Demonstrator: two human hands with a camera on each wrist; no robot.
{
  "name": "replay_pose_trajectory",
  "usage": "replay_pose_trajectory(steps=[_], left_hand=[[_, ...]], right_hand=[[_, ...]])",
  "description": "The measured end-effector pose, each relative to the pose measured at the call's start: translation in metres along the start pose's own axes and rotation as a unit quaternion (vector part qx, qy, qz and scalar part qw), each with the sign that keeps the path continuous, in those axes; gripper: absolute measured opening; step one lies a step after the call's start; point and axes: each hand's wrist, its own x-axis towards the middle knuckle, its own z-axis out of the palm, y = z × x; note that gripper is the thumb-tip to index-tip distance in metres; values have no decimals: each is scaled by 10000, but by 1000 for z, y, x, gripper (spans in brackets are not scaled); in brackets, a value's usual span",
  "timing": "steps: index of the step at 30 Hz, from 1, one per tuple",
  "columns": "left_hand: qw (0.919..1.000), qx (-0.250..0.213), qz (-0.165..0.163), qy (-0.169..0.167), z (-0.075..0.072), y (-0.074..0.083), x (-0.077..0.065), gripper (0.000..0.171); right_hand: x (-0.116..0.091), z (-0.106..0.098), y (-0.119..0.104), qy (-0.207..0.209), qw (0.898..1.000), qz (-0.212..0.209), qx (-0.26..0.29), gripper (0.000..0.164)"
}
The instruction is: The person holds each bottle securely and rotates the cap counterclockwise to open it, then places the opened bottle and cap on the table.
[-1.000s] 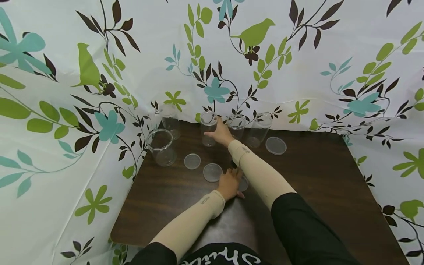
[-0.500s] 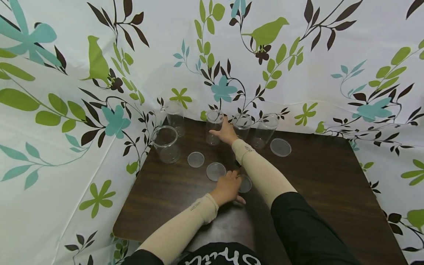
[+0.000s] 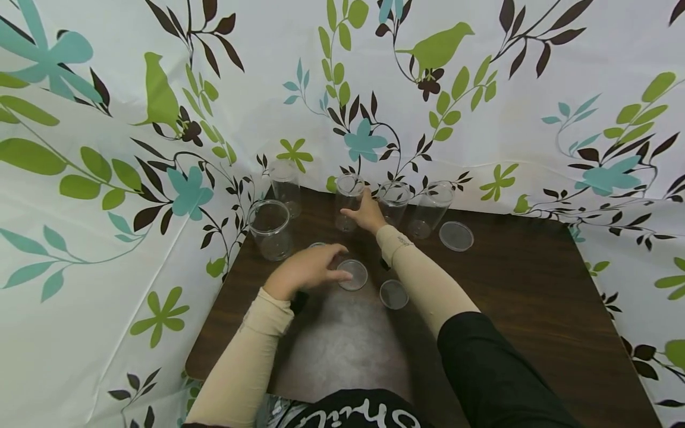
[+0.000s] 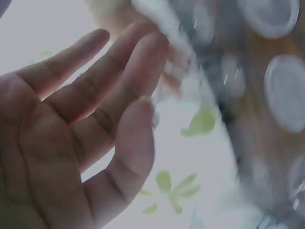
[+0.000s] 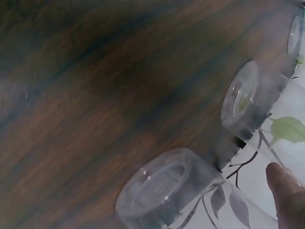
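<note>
My right hand [image 3: 368, 215] grips a clear plastic jar [image 3: 345, 221] standing upright near the back edge of the table. In the right wrist view, a fingertip [image 5: 282, 186] shows beside that jar [image 5: 159, 191]. My left hand [image 3: 305, 270] is raised over the table, fingers extended and thumb apart, with nothing in it. Its bare palm [image 4: 43, 143] fills much of the left wrist view. The thumb overlaps a clear round lid [image 3: 354, 280] in the head view. Behind the fingers, another lid [image 3: 317, 244] is mostly hidden. A third lid [image 3: 394, 295] lies flat to the right.
Two more jars, one nearer [image 3: 393, 199] and one farther [image 3: 428, 214], stand right of my right hand. A wide jar [image 3: 272, 235] and a slim jar [image 3: 288, 193] stand at the left. Another lid [image 3: 456, 236] lies at right. Patterned cloth [image 3: 471, 119] hangs behind the brown table [image 3: 535, 297].
My left hand has come away from the right-hand near lid, moving left and up, and that lid now shows whole. My right hand stays at the same jar; the head view shifted slightly.
</note>
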Motion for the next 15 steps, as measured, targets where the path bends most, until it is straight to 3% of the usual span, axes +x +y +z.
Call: replay_pose_trajectory(steps=[7,12,15], left_hand=[[9945,-127,-666,798,-66,-27,-7,68],[9885,-274,-881,1195,-97,-49,-4,68],[9840,-112,-1073,1415,-110,-57,1,69]], right_hand=[[2,8,7,104,9993,206,283,83],[3,12,9,201,9986,211,441,82],[3,14,12,237,9982,232,501,82]])
